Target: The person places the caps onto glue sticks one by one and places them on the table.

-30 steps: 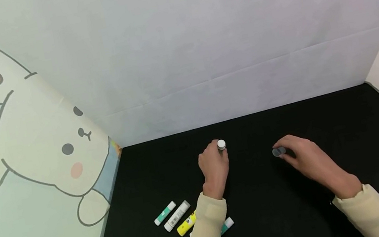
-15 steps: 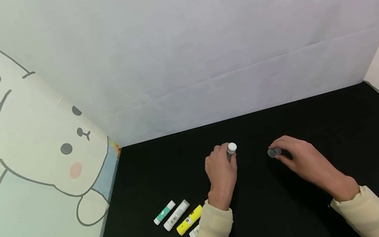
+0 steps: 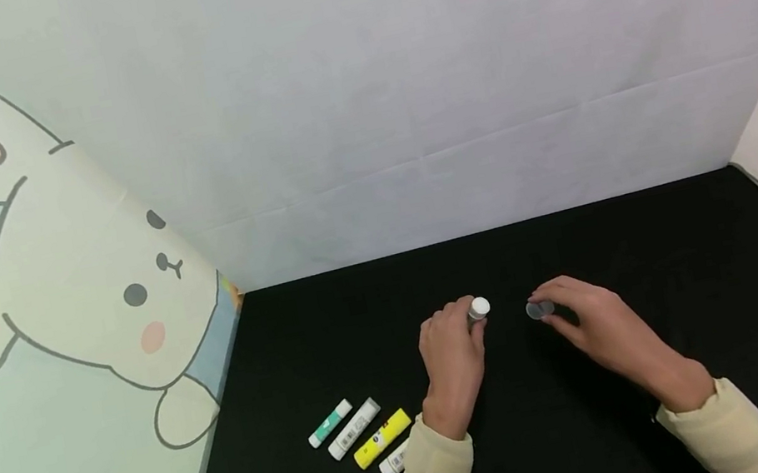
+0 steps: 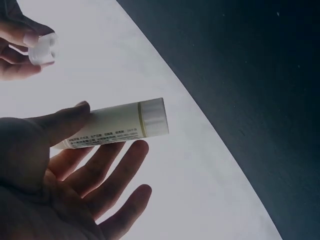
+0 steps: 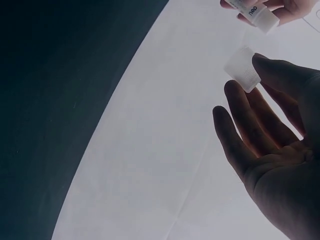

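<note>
My left hand pinches a white glue stick between thumb and fingers above the black table. One white end of the glue stick points up toward the head camera. To the right, my right hand pinches a translucent ribbed cap between thumb and fingertips. In the head view a short gap separates cap and glue stick. Small print runs along the stick's side in the left wrist view, and the lettering "deli" shows in the right wrist view.
Several glue sticks lie in a slanted row at the left: a green-and-white one, a white one with a grey end, a yellow one, and another white one partly hidden by the left sleeve. Pale walls enclose the black table.
My left hand has moved right and nearer with the glue stick. My right hand has shifted slightly left with the cap, narrowing the gap between them. The yellow glue stick has come fully into view.
</note>
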The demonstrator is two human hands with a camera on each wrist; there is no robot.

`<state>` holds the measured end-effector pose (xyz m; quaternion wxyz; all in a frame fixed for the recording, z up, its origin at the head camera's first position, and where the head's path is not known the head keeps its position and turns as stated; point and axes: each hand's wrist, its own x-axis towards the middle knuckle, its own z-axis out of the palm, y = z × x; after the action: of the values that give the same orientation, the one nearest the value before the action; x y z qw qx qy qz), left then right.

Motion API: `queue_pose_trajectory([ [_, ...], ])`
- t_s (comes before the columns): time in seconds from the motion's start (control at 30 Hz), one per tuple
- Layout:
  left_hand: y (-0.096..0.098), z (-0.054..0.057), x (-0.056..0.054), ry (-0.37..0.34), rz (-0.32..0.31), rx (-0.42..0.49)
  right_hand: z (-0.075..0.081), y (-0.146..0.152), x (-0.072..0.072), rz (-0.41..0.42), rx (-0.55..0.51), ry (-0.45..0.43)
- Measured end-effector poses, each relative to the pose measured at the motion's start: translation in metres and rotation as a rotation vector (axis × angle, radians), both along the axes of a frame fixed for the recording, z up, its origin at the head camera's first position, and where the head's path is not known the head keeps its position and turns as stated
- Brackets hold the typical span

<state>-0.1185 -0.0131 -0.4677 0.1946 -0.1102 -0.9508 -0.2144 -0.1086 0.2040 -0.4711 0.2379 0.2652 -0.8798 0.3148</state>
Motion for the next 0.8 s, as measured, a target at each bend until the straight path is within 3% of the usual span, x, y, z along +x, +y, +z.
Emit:
queue_pose_trajectory([
  [0.23,0.0,-0.001,0.009,-0.016,0.004,0.006,0.0,-0.006,0.002,0.02,-0.029,0.026],
  [0.8,-0.001,0.0,0.022,0.057,-0.024,-0.012,0.003,-0.02,0.009,0.079,-0.071,0.063],
])
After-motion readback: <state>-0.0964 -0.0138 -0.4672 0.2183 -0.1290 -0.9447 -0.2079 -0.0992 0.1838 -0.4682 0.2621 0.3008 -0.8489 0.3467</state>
